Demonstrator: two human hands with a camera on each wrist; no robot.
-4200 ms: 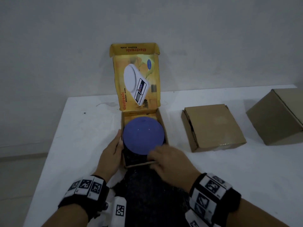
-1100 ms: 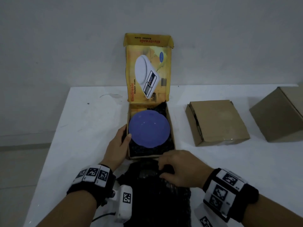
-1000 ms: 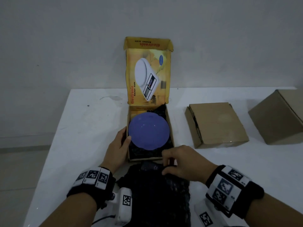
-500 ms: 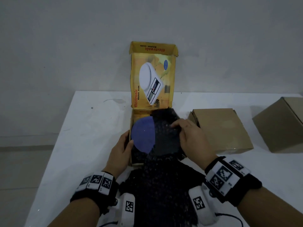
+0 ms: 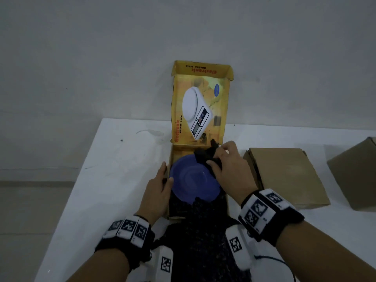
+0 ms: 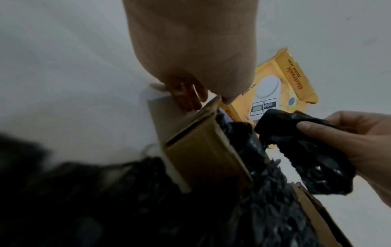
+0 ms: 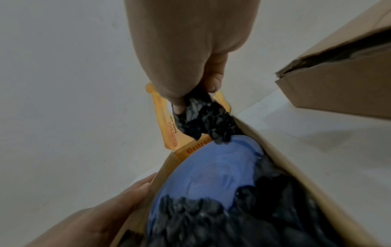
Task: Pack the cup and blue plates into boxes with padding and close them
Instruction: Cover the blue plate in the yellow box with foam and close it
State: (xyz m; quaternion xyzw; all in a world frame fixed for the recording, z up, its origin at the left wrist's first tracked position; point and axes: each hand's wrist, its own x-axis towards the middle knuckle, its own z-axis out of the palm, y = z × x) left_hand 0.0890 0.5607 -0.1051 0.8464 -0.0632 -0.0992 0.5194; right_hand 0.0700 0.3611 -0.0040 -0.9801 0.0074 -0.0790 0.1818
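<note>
Your right hand (image 5: 230,169) has its fingers (image 7: 213,81) and thumb curled tight around a bunched end of the black bubble wrap (image 5: 205,157), holding it at the far right corner of the yellow box (image 5: 200,147). Your left hand (image 5: 157,190) lies flat along the box's left wall, fingers straight, thumb tip hooked over the rim by the blue plate (image 5: 193,180). The plate sits inside the box on more black wrap, which spills out over the near edge onto the worktop (image 5: 114,169). The box's lid stands up behind it. Right of the yellow box sits a brown box (image 5: 284,176), closed, and another brown box (image 5: 358,171) further right.
</note>
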